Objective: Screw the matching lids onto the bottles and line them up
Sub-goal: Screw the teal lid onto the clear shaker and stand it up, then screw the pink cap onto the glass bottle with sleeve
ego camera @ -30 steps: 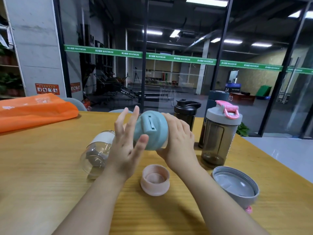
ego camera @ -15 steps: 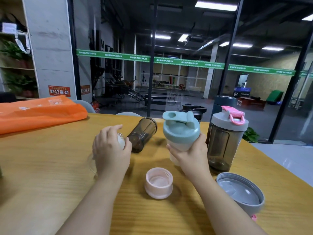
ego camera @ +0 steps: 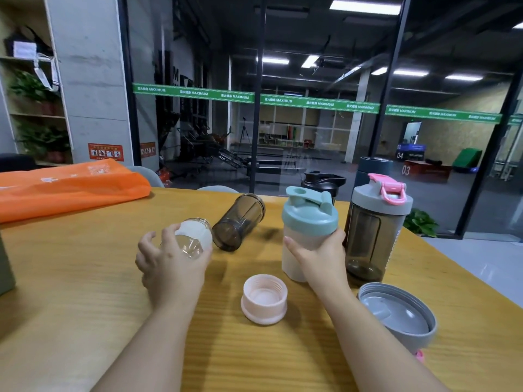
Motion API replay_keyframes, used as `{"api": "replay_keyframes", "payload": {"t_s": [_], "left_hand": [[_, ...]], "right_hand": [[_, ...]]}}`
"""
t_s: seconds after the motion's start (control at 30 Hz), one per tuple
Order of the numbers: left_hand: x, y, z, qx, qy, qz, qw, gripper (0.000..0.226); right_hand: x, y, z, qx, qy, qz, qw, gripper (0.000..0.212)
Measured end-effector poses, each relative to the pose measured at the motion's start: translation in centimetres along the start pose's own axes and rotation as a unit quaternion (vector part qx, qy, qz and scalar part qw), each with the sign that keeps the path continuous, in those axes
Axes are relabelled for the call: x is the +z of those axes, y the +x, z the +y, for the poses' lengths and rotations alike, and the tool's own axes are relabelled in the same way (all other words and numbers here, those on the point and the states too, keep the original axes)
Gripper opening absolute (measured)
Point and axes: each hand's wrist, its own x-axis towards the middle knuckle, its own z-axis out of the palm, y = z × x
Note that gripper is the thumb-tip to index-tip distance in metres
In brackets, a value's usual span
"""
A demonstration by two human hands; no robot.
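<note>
While your right hand (ego camera: 321, 257) wraps the cream teal-lidded plastic shaker (ego camera: 307, 236) | left hand (ego camera: 169, 264) cups the clear round bottle (ego camera: 189, 239) | light, slick: hold mid-body.

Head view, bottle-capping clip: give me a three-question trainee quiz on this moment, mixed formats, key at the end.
1. True or false: the teal-lidded bottle stands upright in the right hand.
2. What does the left hand grip?
A. the pink lid
B. the clear bottle
C. the orange bag
3. Fill in: the dark smoky bottle with no lid lies on its ____.

Key: 1 true; 2 B; 3 side.
</note>
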Motion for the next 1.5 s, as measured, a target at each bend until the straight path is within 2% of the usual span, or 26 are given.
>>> {"api": "replay_keyframes", "payload": {"t_s": [0.13, 0.27, 0.67, 0.9, 1.27, 1.33, 1.43, 1.5], "left_hand": [[-0.1, -0.8, -0.3, -0.022, -0.029, -0.02, 0.999, 0.076], [-0.4, -0.7, -0.9, -0.028, -0.054, -0.026, 0.998, 0.074], [-0.9, -0.6, -0.8, -0.105, -0.132, 0.009, 0.986, 0.068], [-1.4, -0.4, -0.4, -0.162, -0.207, 0.035, 0.964, 0.065], [-1.4, -0.3, -0.2, -0.176, -0.234, 0.018, 0.956, 0.066], [-1.4, -0.3, -0.2, -0.177, -0.232, 0.016, 0.956, 0.066], [-1.3, -0.4, -0.2, -0.177, -0.229, 0.009, 0.957, 0.067], [-1.4, -0.4, -0.2, -0.175, -0.227, 0.008, 0.958, 0.067]], "right_hand": [[-0.1, 0.1, 0.2, 0.012, -0.002, 0.016, 1.0, 0.087], [-0.1, 0.2, 0.2, 0.022, -0.008, 0.028, 0.999, 0.087], [0.7, 0.9, 0.3, 0.023, -0.034, 0.07, 0.997, 0.085], [1.1, 1.1, 0.2, 0.025, -0.051, 0.081, 0.995, 0.084], [0.8, 0.1, 0.2, -0.003, 0.0, 0.077, 0.997, 0.11], [0.7, -0.7, -0.3, -0.027, -0.033, 0.108, 0.993, 0.1], [0.7, -1.9, -0.9, -0.067, -0.086, 0.16, 0.981, 0.071], [0.8, -2.7, -1.2, -0.12, -0.09, 0.148, 0.978, 0.055]]}}
